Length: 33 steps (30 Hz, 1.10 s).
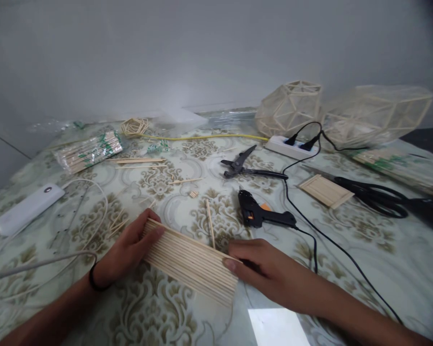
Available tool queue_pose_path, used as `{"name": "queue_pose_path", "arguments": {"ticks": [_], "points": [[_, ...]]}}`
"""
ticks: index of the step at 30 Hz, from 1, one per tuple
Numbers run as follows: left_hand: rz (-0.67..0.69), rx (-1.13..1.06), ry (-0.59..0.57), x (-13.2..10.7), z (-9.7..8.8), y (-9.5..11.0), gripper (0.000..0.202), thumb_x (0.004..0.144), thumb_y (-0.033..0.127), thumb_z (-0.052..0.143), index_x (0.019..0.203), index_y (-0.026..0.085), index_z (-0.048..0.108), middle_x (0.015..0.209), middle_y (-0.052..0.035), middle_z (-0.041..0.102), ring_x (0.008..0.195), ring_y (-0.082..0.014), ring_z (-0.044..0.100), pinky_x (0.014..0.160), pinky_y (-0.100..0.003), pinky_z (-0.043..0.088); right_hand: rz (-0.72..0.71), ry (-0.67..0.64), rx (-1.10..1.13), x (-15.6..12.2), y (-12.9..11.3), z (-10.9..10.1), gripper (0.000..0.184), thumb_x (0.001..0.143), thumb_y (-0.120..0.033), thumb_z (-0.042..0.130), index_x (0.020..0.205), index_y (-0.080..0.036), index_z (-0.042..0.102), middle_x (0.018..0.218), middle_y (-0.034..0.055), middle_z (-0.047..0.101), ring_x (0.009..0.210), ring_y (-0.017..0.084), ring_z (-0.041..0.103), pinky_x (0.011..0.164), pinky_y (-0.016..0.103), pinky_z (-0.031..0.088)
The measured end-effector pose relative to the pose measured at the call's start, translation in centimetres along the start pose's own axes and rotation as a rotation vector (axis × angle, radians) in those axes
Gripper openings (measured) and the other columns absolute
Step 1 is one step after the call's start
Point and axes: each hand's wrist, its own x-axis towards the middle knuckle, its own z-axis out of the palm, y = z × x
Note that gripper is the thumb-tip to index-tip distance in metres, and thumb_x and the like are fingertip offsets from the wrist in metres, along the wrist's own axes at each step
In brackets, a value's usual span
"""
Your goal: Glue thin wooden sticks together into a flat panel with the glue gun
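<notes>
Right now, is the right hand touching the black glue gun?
Apart. The head view shows patterned tablecloth between the right hand and the glue gun; that hand holds the stick panel instead.

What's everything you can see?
stick panel: one, pale, front centre
loose sticks: many, pale, scattered
glue gun: one, black, right
scrap: one, orange, by glue gun
cutters: one, black, right
scissors: one, black-handled, right
small panel: one, pale, by scissors
power strip: one, white, back right
cable: one, yellow, back
cords: several, black, right
large stick frames: two, pale, back right
small stick frame: one, pale, back left
stick packets: at least two, clear, left and right
box: one, white, left
leads: some, white, left
tablecloth: one, pale-patterned, underneath
wall: one, grey, back
wristband: one, black, front left
left hand: one, on panel
right hand: one, on panel
</notes>
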Motion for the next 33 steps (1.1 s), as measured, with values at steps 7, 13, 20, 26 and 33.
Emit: {"name": "queue_pose_path", "arguments": {"ticks": [7, 13, 20, 26, 33], "points": [[-0.005, 0.035, 0.01, -0.18, 0.06, -0.08, 0.04, 0.099, 0.063, 0.053, 0.099, 0.023, 0.059, 0.075, 0.0042, 0.052, 0.07, -0.0136, 0.047, 0.063, -0.025, 0.04, 0.009, -0.008, -0.008, -0.08, -0.09, 0.02, 0.067, 0.105, -0.07, 0.037, 0.073, -0.011, 0.047, 0.073, 0.0015, 0.049, 0.069, 0.003, 0.043, 0.066, 0.018, 0.031], [-0.006, 0.05, 0.011, -0.16, 0.05, -0.12, 0.041, 0.098, 0.062, 0.053, 0.098, 0.022, 0.058, 0.074, 0.0037, 0.052, 0.068, -0.014, 0.047, 0.061, -0.025, 0.04, 0.03, -0.024, -0.001, -0.12, -0.38, -0.13, 0.07, 0.103, -0.073, 0.036, 0.073, -0.011, 0.047, 0.074, 0.002, 0.049, 0.069, 0.004, 0.043, 0.066, 0.019, 0.031], [0.012, 0.072, 0.008, -0.09, -0.01, -0.1, 0.043, 0.099, 0.065, 0.052, 0.098, 0.022, 0.059, 0.076, 0.003, 0.054, 0.07, -0.0144, 0.049, 0.063, -0.024, 0.041, 0.022, -0.027, -0.011, -0.03, -0.43, -0.09, 0.069, 0.105, -0.071, 0.033, 0.073, -0.011, 0.047, 0.074, 0.0023, 0.048, 0.07, 0.004, 0.043, 0.067, 0.02, 0.03], [0.018, 0.107, 0.011, -0.01, 0.03, -0.01, 0.04, 0.098, 0.062, 0.052, 0.097, 0.022, 0.058, 0.077, 0.0029, 0.055, 0.07, -0.0147, 0.05, 0.064, -0.025, 0.042, 0.02, -0.025, -0.005, -0.04, -0.3, -0.12, 0.069, 0.103, -0.073, 0.039, 0.073, -0.011, 0.048, 0.075, 0.0016, 0.049, 0.07, 0.004, 0.043, 0.067, 0.019, 0.031], [0.013, 0.076, -0.005, -0.04, 0.02, -0.31, 0.04, 0.099, 0.062, 0.051, 0.098, 0.022, 0.058, 0.077, 0.0035, 0.053, 0.069, -0.0138, 0.048, 0.062, -0.024, 0.041, 0.034, -0.036, -0.002, -0.16, -0.42, -0.1, 0.069, 0.104, -0.073, 0.037, 0.074, -0.011, 0.048, 0.074, 0.0018, 0.048, 0.071, 0.004, 0.042, 0.068, 0.019, 0.031]]}}
